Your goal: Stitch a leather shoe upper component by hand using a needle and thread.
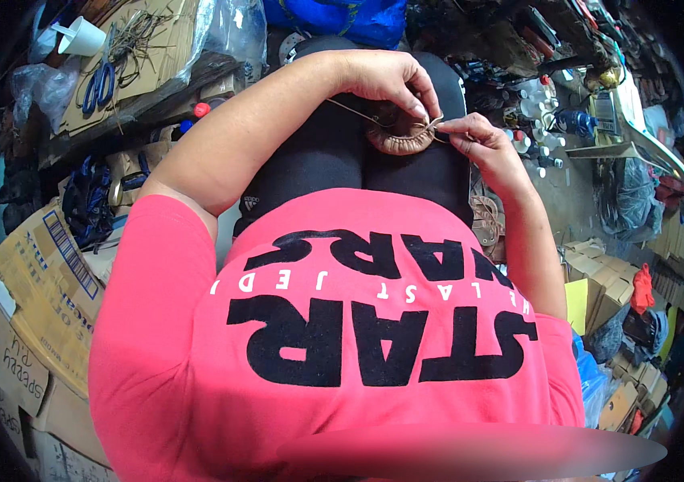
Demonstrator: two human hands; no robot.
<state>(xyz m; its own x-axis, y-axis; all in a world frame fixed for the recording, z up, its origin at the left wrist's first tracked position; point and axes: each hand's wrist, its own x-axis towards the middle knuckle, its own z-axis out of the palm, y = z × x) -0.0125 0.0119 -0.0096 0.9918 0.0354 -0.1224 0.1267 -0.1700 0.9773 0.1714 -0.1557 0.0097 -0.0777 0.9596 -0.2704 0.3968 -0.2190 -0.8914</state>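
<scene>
Brown leather, puckered along a curved rim, lay at the centre of what we watched: a rounded piece [400, 145] low in the lap, just under the fingers. We saw the left hand [394, 84] reach over it from the far side, thumb and fingertip closed together at the rim's right end. The right hand [490, 149] stood just beyond that end, its thumb and forefinger pinching a pale cord [436, 126] where it left the rim. We judged the left hand the nearer, since it covered part of the leather, while the right met it only through the cord. The puckered edge curved from left to right on the side facing the body; the far side was hidden, so we could not tell the full long axis. A thin strand [346, 108] ran off to the left, above the thigh.

Beneath, we made out black trousers [302, 165], the leather resting where the two thighs met.

Around us the room was crowded: a board [137, 76] bearing scissors [99, 87] and a white cup [81, 36] to the left, boxes [40, 257] lower down, a blue bag [346, 20] ahead, and bottles [536, 104] and cardboard [591, 277] to the right.
</scene>
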